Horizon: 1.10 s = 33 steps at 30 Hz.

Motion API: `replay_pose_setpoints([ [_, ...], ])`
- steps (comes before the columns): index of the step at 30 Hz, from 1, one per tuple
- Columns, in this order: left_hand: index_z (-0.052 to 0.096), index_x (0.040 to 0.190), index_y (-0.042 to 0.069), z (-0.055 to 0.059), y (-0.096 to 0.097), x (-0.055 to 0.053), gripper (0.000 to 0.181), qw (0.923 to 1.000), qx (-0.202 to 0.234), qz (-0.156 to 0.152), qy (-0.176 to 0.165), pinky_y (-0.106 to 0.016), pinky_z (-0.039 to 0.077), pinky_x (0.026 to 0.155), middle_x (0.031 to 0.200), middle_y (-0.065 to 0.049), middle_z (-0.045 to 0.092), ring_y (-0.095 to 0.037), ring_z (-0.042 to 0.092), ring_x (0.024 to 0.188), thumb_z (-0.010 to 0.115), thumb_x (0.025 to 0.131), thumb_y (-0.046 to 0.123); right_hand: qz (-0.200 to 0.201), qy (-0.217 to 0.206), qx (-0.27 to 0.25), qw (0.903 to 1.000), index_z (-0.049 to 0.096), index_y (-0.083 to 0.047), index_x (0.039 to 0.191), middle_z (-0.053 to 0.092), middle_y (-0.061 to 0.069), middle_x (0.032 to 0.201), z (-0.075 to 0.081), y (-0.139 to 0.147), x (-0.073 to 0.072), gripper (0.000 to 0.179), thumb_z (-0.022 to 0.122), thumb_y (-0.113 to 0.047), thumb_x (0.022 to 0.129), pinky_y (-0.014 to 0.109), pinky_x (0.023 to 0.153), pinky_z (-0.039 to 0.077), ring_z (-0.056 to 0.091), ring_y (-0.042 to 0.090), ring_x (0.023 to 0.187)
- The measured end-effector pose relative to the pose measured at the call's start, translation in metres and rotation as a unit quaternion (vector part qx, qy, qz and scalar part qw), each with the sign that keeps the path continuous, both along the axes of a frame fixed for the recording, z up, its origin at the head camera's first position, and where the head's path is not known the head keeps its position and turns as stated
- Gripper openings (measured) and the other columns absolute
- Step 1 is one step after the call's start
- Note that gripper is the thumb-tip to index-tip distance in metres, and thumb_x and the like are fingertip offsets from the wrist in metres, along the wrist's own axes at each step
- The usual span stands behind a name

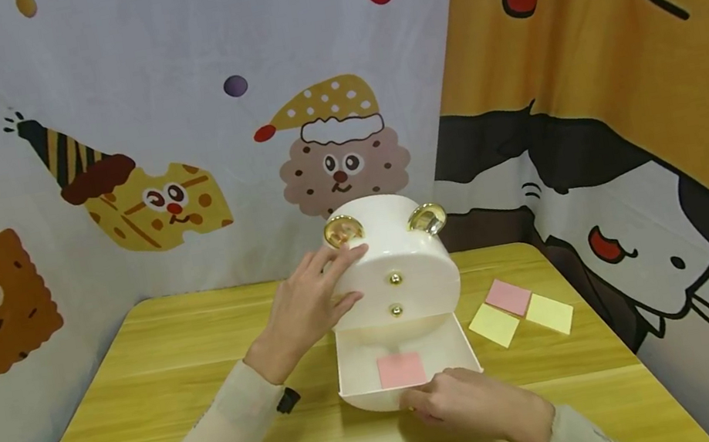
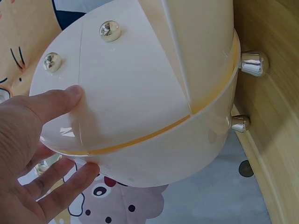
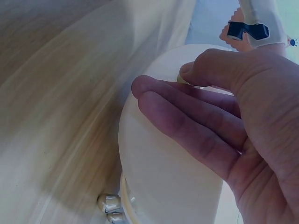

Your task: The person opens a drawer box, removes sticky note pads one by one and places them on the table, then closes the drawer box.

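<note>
A white rounded storage box (image 1: 389, 262) with gold ears stands on the table. Its lower drawer (image 1: 364, 360) is pulled out toward me, and a pink paper note (image 1: 401, 370) lies in it. My left hand (image 1: 308, 303) rests on the box's left side, fingers fairly straight; in the left wrist view its thumb (image 2: 63, 102) touches the front face and the other fingers are around the edge. At the drawer's front, my right hand (image 1: 465, 402) pinches a small gold knob (image 3: 182, 80) between thumb and curled fingers, which mostly hide it.
Right of the box, another pink note (image 1: 509, 297) and two yellow notes (image 1: 495, 325) lie on the wooden table (image 1: 208, 355). Two gold knobs (image 1: 395, 278) sit on the upper front. A cartoon-print curtain (image 1: 160, 66) hangs behind.
</note>
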State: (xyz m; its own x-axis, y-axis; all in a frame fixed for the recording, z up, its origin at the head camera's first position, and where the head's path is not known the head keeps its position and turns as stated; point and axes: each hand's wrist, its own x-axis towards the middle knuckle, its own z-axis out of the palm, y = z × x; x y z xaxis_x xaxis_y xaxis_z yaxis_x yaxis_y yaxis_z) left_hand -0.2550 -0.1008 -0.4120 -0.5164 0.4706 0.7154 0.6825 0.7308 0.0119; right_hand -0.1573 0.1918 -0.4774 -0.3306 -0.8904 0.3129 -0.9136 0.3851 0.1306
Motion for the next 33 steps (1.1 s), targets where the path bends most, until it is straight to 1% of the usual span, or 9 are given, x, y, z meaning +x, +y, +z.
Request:
replay_pose_setpoints([
  [3,0.066,0.163,0.030,0.000,0.000,0.000,0.079,1.0000,0.001,-0.003,0.004,-0.028,0.052,0.048,0.132,-0.004,0.073,-0.024,0.067,0.095,0.102,0.094,0.036,0.005,0.001,0.000,1.0000,0.066,-0.022,0.095,0.054,-0.018,0.067,0.000,0.001,0.002,0.030,0.091,-0.006,0.095,0.006,0.052,0.030,0.043,-0.007,0.056],
  [9,0.066,0.164,0.029,0.001,0.000,-0.001,0.079,1.0000,-0.004,0.000,0.003,-0.028,0.052,0.050,0.130,-0.004,0.072,-0.024,0.066,0.094,0.102,0.094,0.037,0.012,0.009,0.002,0.9999,0.064,-0.022,0.093,0.053,-0.019,0.068,0.001,0.001,0.005,0.032,0.092,-0.006,0.093,0.006,0.053,0.029,0.043,-0.006,0.056],
  [14,0.066,0.163,0.029,0.001,0.000,-0.001,0.079,1.0000,-0.001,-0.002,0.005,-0.029,0.052,0.049,0.130,-0.004,0.072,-0.024,0.066,0.092,0.103,0.093,0.036,0.008,0.018,0.013,0.9997,0.064,-0.022,0.092,0.056,-0.018,0.066,0.002,0.001,0.008,0.032,0.091,-0.007,0.094,0.008,0.051,0.033,0.051,-0.004,0.054],
  [18,0.066,0.164,0.029,0.000,0.000,-0.001,0.080,1.0000,-0.003,-0.001,0.005,-0.029,0.053,0.049,0.130,-0.004,0.071,-0.024,0.066,0.093,0.103,0.093,0.037,0.009,0.014,0.021,0.9996,0.064,-0.022,0.093,0.058,-0.018,0.067,0.003,0.001,0.010,0.031,0.091,-0.008,0.095,0.008,0.051,0.035,0.056,-0.003,0.054],
  [23,0.065,0.164,0.029,0.000,0.000,-0.001,0.080,1.0000,-0.002,-0.002,0.004,-0.029,0.053,0.050,0.131,-0.004,0.071,-0.023,0.066,0.093,0.103,0.093,0.037,0.016,0.006,0.018,0.9997,0.064,-0.022,0.094,0.057,-0.019,0.067,0.001,0.001,0.011,0.030,0.091,-0.008,0.096,0.008,0.051,0.034,0.055,-0.004,0.055],
  [30,0.066,0.163,0.028,-0.001,0.000,-0.002,0.080,1.0000,0.001,-0.007,0.006,-0.028,0.053,0.050,0.130,-0.005,0.071,-0.023,0.064,0.092,0.103,0.093,0.036,0.009,0.036,0.027,0.9990,0.064,-0.023,0.092,0.059,-0.018,0.066,-0.002,-0.001,0.015,0.032,0.094,-0.011,0.093,0.011,0.049,0.036,0.060,0.000,0.052],
  [33,0.066,0.163,0.028,-0.001,0.000,-0.002,0.080,1.0000,0.000,-0.007,0.005,-0.028,0.053,0.050,0.130,-0.005,0.071,-0.023,0.064,0.092,0.103,0.093,0.036,0.003,0.036,0.032,0.9988,0.064,-0.023,0.091,0.059,-0.018,0.065,-0.004,-0.001,0.017,0.032,0.094,-0.012,0.092,0.011,0.048,0.034,0.059,0.000,0.051],
])
